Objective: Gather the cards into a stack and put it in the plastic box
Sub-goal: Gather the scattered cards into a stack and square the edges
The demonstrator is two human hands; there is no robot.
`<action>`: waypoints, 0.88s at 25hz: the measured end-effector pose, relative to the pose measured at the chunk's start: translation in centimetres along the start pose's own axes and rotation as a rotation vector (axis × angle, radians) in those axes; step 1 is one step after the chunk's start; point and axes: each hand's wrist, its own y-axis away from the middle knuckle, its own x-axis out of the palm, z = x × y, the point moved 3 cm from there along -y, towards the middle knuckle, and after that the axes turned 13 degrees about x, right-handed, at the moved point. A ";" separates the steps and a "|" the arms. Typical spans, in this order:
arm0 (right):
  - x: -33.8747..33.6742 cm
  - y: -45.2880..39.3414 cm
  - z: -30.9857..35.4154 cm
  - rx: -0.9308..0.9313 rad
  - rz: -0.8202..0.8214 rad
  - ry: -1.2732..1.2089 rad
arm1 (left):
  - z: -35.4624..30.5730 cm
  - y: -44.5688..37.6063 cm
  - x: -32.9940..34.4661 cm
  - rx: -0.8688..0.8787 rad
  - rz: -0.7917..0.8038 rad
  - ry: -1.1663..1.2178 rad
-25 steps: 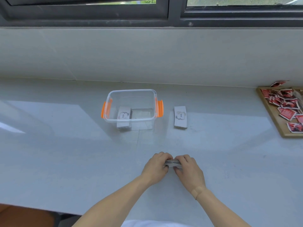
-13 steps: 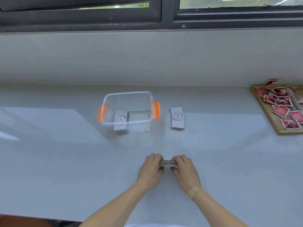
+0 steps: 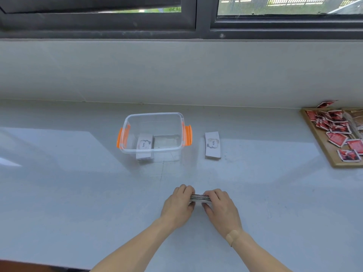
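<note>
A stack of cards [image 3: 199, 197] stands on edge on the grey counter, squeezed between my left hand [image 3: 179, 206] and my right hand [image 3: 221, 206]; only its dark-striped top edge shows. Farther back sits the clear plastic box [image 3: 127, 148] with orange handles, and one white card stack [image 3: 145, 143] lies inside it at the left. Another white card stack [image 3: 212, 145] rests on the counter just right of the box.
A wooden tray [image 3: 322, 146] with several loose red cards sits at the far right. One red card [image 3: 326, 104] leans on the wall behind it. The wall and a window frame rise behind the counter.
My hands and the card stack stay in place between them. The camera has tilted a little, so the scene sits slightly lower and left in the frame.
</note>
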 end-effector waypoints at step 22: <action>-2.3 -3.6 0.6 -0.091 0.326 0.228 | 1.1 -3.4 -1.9 0.005 0.306 -0.035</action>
